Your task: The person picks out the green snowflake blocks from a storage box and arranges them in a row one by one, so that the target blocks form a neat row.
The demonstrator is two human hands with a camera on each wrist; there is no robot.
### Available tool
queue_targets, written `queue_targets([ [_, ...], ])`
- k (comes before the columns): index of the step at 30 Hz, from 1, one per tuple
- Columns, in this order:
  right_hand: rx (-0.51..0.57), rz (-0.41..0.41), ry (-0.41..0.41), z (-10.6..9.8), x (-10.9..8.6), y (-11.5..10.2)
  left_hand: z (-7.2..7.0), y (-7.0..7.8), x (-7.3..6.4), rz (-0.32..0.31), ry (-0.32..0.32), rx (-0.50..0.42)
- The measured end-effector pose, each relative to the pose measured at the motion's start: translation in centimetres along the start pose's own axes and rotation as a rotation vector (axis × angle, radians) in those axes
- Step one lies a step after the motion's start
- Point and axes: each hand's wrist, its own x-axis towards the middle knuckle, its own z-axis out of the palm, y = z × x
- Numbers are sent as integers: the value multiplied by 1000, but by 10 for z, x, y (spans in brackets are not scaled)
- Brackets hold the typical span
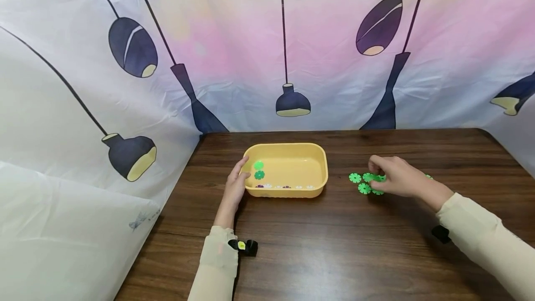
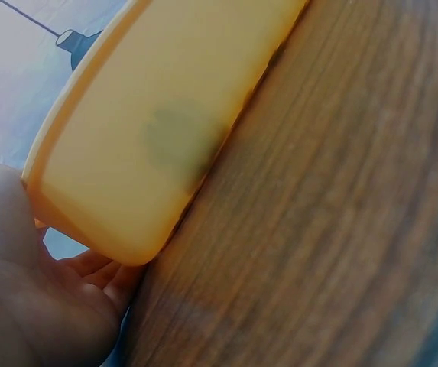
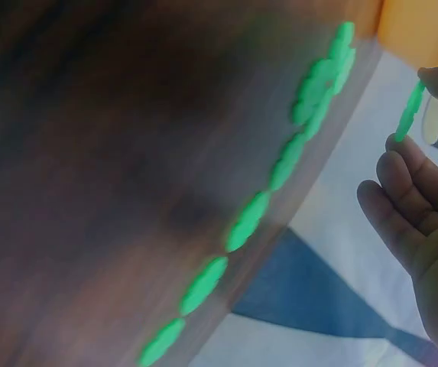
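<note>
A yellow plastic basin [image 1: 288,193] stands on the table, and my left hand [image 1: 235,188] holds its left end. The left wrist view shows the thumb at the basin's rim [image 2: 39,145] and the other fingers around its corner. Over on the right, my right hand [image 1: 399,178] hovers above several flat green snowflake discs [image 1: 355,178] with notched edges. Between thumb and forefinger it pinches one green snowflake disc [image 3: 410,111], raised off the table. Inside the basin lie a light green disc [image 1: 258,165] and a darker green disc [image 1: 259,175].
Along the basin's near inner wall show several white and purple discs [image 1: 286,186], partly hidden by the rim. Green discs lie in a line on the table [image 3: 247,222] in the right wrist view. A lamp-printed cloth [image 1: 246,73] hangs behind the brown wooden table [image 1: 292,240].
</note>
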Motion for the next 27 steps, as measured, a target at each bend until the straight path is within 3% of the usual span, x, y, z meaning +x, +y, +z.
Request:
queue_targets([
  [14, -78, 17, -56, -6, -38, 25, 4, -2, 4, -8, -4, -10],
  [21, -76, 21, -93, -1, -44, 27, 1, 2, 3, 2, -7, -6],
  [27, -135, 24, -94, 2, -45, 25, 0, 0, 2, 1, -12, -9],
])
